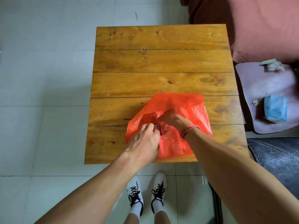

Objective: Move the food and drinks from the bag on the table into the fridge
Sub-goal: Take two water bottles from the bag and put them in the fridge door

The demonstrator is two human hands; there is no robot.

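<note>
Lower centre on the counter [161, 62], the orange bag [195, 113] has its rim pinched open by the left hand [144, 141] so the right hand [174, 119], grip curled inside with its hold hidden, can dig in.

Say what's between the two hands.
A small dark-red item in the bag's open mouth, between left hand and right hand; head view.

This looks like a room in a home: a plank-topped wooden counter [161, 62] stands on pale floor tiles [40, 78], with soft pink fabric [262, 26] alongside and a dark rug [278, 156] nearby.
</note>
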